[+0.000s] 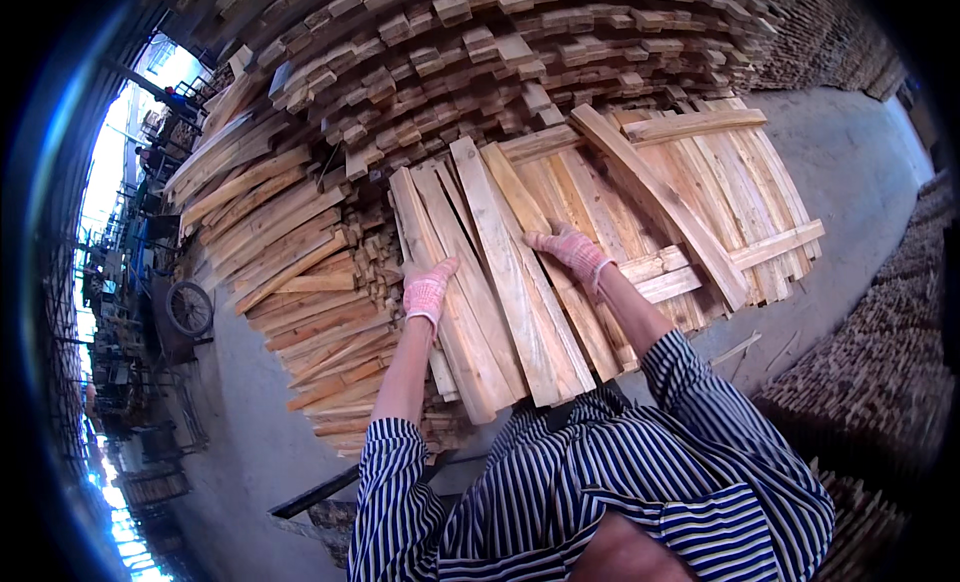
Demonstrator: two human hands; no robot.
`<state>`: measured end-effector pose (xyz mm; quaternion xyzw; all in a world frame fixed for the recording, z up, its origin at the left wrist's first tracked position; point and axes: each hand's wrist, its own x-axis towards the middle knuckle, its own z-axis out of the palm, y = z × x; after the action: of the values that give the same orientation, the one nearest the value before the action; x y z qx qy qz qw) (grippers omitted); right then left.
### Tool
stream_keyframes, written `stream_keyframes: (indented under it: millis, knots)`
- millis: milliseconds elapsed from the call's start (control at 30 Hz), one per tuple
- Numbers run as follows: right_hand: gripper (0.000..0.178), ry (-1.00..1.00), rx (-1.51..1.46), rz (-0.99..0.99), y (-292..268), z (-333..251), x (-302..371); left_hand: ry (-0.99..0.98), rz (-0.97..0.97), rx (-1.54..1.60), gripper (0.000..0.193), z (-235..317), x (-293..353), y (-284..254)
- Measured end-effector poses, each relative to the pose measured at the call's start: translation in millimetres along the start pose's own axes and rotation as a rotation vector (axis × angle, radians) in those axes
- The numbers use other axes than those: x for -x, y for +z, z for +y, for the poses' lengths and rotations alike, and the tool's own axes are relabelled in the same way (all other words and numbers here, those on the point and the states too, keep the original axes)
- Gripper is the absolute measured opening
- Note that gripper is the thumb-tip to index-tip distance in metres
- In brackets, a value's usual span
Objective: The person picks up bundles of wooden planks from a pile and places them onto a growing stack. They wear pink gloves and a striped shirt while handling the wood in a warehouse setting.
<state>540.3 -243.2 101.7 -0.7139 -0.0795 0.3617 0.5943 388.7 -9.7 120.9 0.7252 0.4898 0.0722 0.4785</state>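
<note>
Both my hands wear pink-and-white knitted gloves. My left hand (430, 288) grips the outer edge of a long wooden board (462, 322) at the left of the pile, thumb on top; the other fingers are partly hidden. My right hand (572, 250) is curled against the edge of a narrower yellowish board (518, 187), its fingers bent. Between the hands lies a wide pale board (515, 282), tilted slightly on the boards beneath. Farther right, a loose board (660, 207) rests diagonally across a layer of side-by-side boards (735, 167).
Stacked lumber (450, 52) rises beyond the pile. Another heap of boards (320, 322) stands at the left. A wheel (189, 309) belongs to a cart at far left. Cross strips (775, 247) lie over the right boards. More stacked wood (870, 322) stands at the right on the concrete floor (850, 152).
</note>
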Motion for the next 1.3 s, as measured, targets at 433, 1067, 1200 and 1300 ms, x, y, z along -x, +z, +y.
stream_keyframes:
  millis: [433,1067,1200,1300]
  knots:
    - [0.085,-0.560,0.942,0.617,-8.4,-31.4,26.9,0.089,0.083,-0.186,0.087,3.8,0.1,-11.7]
    - [0.084,-0.348,0.191,0.091,7.2,-4.5,7.9,-0.017,0.099,-0.222,0.074,11.7,-2.9,-10.3]
    - [0.074,-0.198,0.564,0.195,48.8,-52.2,58.3,-0.031,0.137,-0.284,0.070,11.2,2.6,-16.8]
    - [0.070,-0.150,0.672,0.247,49.1,-67.1,71.5,0.047,0.109,-0.260,0.069,18.9,3.0,-8.9]
